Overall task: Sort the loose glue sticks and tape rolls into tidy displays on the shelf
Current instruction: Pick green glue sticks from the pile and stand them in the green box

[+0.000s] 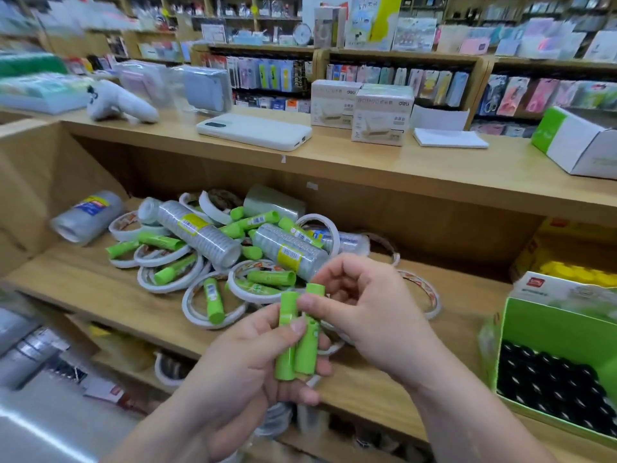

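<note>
Early stage. L hand (pixel 253 355) grip curled round two sticks (pixel 287 339), upright, above shelf (pixel 100 295) front edge. R hand (pixel 364 305) grip pinching top of one. Mid-shelf pile (pixel 253 242), sticks + rolls (pixel 203 237), unsorted; most work left. Green box (pixel 547 325) at right end.

A heap of glue sticks (pixel 253 223) and tape rolls (pixel 200 235) fills the middle of the shelf (pixel 83 295), leaving you bare board at front left and a narrow strip along the front edge. The upper board (pixel 367 162) caps the bay overhead. A wrapped tape pack (pixel 86 217) blocks the left rear, and a green box (pixel 551 329) walls off the right.
</note>
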`<state>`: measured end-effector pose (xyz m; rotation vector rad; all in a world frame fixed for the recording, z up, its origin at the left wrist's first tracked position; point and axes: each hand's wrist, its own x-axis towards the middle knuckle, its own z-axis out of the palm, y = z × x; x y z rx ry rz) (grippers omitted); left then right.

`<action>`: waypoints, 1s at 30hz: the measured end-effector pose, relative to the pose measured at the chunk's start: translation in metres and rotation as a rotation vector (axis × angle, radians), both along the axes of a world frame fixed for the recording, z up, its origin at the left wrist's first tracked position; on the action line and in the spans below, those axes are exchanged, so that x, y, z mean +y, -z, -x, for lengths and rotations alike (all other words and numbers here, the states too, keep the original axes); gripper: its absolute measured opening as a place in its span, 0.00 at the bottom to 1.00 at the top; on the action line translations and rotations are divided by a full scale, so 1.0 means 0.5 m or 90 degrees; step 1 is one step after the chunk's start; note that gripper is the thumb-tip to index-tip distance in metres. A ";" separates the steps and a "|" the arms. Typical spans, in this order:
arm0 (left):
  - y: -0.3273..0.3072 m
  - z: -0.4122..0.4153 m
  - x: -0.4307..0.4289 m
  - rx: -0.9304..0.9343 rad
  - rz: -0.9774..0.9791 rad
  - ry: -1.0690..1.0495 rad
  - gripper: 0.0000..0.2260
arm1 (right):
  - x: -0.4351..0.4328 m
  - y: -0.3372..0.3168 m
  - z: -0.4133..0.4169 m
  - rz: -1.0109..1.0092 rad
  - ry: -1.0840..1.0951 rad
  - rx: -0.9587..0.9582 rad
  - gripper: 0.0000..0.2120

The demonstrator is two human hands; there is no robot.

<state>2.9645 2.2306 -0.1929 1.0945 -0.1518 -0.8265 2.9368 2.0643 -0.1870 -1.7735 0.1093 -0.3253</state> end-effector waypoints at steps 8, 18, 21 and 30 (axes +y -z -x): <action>0.003 -0.014 0.048 0.043 0.017 -0.161 0.12 | -0.039 0.039 -0.045 0.712 0.017 -0.060 0.17; 0.005 -0.074 0.098 0.061 0.029 -0.101 0.17 | -0.033 0.025 -0.059 0.716 0.135 -0.196 0.10; -0.003 -0.097 0.106 0.092 0.052 -0.058 0.14 | -0.016 -0.005 -0.034 0.531 0.259 -0.196 0.08; -0.030 -0.160 0.105 0.172 0.127 0.009 0.18 | 0.170 0.001 -0.026 0.341 0.271 -0.260 0.10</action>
